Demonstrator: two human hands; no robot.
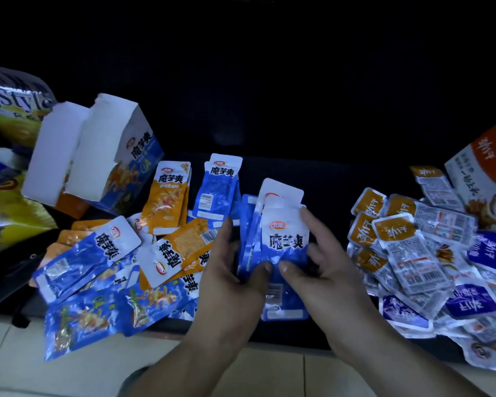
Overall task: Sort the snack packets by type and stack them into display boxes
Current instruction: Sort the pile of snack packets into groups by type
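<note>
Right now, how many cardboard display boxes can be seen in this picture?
3. A blue box and an orange box stand open together at far left; a third box, orange and white, is at the right edge. More may lie outside the view.

A black cloth [341,179] is lying spread in front of me, its near edge resting on pale floor tiles [69,376]. At my far left, a large shiny yellow bag [12,121] printed "Style" is sitting

Left hand [232,272], right hand [328,270]: both bare.
</note>
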